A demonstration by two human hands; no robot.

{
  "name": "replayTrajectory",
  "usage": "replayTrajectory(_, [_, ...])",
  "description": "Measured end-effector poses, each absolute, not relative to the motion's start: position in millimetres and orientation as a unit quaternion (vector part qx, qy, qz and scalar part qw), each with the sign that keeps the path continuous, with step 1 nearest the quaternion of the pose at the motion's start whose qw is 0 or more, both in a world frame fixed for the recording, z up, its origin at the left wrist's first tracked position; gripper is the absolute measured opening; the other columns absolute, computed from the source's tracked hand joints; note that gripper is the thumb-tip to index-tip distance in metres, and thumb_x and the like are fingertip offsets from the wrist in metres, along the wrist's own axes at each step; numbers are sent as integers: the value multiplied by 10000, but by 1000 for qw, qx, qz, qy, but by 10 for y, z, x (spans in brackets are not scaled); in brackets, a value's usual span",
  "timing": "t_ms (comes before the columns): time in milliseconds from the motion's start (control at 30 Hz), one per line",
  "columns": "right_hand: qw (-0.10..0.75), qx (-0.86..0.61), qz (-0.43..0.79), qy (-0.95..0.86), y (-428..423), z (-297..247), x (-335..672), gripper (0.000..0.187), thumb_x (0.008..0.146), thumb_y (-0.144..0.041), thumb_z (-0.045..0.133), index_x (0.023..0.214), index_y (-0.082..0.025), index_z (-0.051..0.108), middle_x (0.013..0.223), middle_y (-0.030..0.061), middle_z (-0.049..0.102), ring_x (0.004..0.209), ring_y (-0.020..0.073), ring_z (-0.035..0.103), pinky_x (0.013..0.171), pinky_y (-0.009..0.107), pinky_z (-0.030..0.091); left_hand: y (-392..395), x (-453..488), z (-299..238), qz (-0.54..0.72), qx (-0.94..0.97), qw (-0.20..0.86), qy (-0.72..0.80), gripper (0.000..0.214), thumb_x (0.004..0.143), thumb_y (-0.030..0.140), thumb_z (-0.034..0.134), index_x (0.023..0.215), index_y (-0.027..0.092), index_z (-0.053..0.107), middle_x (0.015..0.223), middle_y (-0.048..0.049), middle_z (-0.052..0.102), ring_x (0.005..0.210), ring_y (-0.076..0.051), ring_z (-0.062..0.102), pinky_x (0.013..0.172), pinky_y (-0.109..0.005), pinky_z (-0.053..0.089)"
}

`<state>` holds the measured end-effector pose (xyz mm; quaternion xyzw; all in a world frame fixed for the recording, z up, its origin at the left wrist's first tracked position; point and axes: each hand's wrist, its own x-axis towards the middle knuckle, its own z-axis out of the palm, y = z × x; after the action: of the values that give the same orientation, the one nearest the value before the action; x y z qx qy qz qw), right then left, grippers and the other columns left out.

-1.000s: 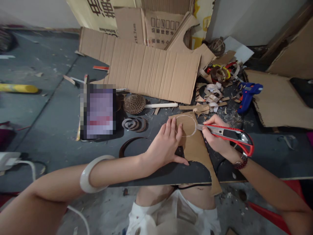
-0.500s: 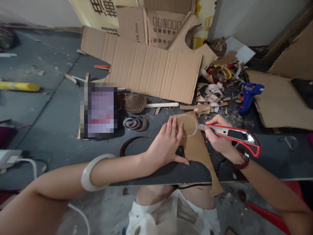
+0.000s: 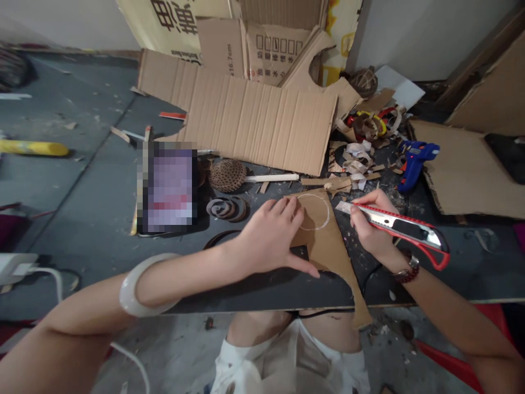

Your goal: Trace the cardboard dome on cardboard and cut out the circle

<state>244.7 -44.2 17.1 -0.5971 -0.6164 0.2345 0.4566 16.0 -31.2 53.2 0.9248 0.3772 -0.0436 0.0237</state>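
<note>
A brown cardboard piece (image 3: 328,246) with a white drawn circle (image 3: 315,219) lies on the dark board (image 3: 262,290) in front of me. My left hand (image 3: 268,238) lies on the piece's left side, fingers together and curled a little, thumb stretched along its lower edge. My right hand (image 3: 371,232) grips a red utility knife (image 3: 400,227); the blade tip sits just right of the circle, off the cardboard's edge. A white bangle is on my left wrist and a dark watch on my right.
A large corrugated sheet (image 3: 254,117) and cardboard boxes (image 3: 229,33) lie behind. A blue glue gun (image 3: 414,158), curled scraps (image 3: 356,158), a woven cardboard ball (image 3: 225,174), a spiral coil (image 3: 225,208) and a blurred tablet (image 3: 170,186) lie around. More cardboard (image 3: 467,164) is at right.
The knife has drawn back to the right, away from the circle's edge. My left hand has shifted left and its fingers have curled in off the circle.
</note>
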Motion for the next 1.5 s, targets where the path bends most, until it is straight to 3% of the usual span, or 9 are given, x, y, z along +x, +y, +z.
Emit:
replayTrajectory(167, [478, -595, 229, -605, -381, 132, 2478, 91, 835, -301, 600, 835, -241, 532, 604, -35, 581, 508, 143, 562, 491, 277, 434, 82, -1, 664, -45, 897, 34, 438, 851, 714, 737, 609, 1293, 123, 495, 1261, -163, 598, 1171, -325, 570, 909, -372, 472])
replayTrajectory(433, [485, -608, 210, -593, -331, 125, 2502, 100, 844, -323, 590, 825, -244, 531, 610, -41, 569, 513, 141, 555, 508, 284, 427, 86, 31, 550, -40, 885, 126, 446, 911, 641, 628, 741, 1326, 103, 451, 1289, -177, 540, 1122, -327, 589, 849, -385, 512])
replayTrajectory(600, [502, -601, 216, -583, -277, 126, 2516, 103, 831, -314, 596, 806, -242, 526, 577, -49, 537, 493, 138, 526, 507, 285, 425, 155, -7, 534, -18, 881, 184, 436, 896, 618, 591, 763, 1311, 103, 474, 1241, -162, 568, 1094, -311, 597, 831, -369, 502])
replayTrajectory(733, [538, -587, 249, -552, -210, 127, 2551, 94, 795, -259, 599, 776, -241, 509, 530, -63, 508, 445, 128, 500, 453, 267, 391, 273, -60, 681, 11, 879, 279, 387, 376, 731, 460, 726, 919, 140, 662, 875, -41, 654, 786, -178, 610, 687, -278, 468])
replayTrajectory(800, [550, -583, 270, -533, -181, 134, 2567, 86, 787, -240, 590, 783, -245, 504, 494, -73, 495, 410, 124, 473, 417, 258, 356, 292, -103, 835, 36, 878, 318, 357, 289, 808, 442, 658, 775, 155, 673, 740, -2, 619, 697, -134, 561, 668, -261, 455])
replayTrajectory(967, [573, -574, 299, -503, -148, 160, 2560, 93, 779, -229, 583, 780, -247, 491, 450, -90, 476, 363, 108, 431, 374, 245, 291, 159, -266, 1299, 197, 860, 359, 304, 484, 858, 569, 566, 772, 122, 731, 843, -47, 634, 735, -97, 558, 696, -261, 468])
replayTrajectory(1100, [582, -569, 295, -500, -151, 176, 2535, 90, 768, -214, 574, 768, -241, 488, 431, -102, 465, 347, 92, 411, 367, 229, 278, 47, -393, 1500, 181, 867, 388, 254, 391, 829, 580, 610, 736, 244, 788, 765, -39, 673, 636, -87, 557, 620, -278, 472])
replayTrajectory(1300, [589, -560, 288, -506, -154, 157, 2549, 87, 768, -197, 589, 772, -230, 508, 438, -99, 465, 356, 91, 415, 368, 224, 286, -29, -482, 1583, 156, 901, 378, 147, 236, 892, 397, 597, 769, 339, 790, 674, -5, 682, 602, -97, 596, 602, -270, 513])
replayTrajectory(1500, [586, -564, 283, -509, -155, 145, 2555, 81, 764, -197, 601, 766, -224, 525, 456, -95, 453, 360, 85, 405, 367, 224, 294, 36, -595, 1614, 165, 912, 367, 77, 183, 903, 269, 595, 894, 289, 777, 743, 37, 611, 648, -24, 571, 638, -208, 477])
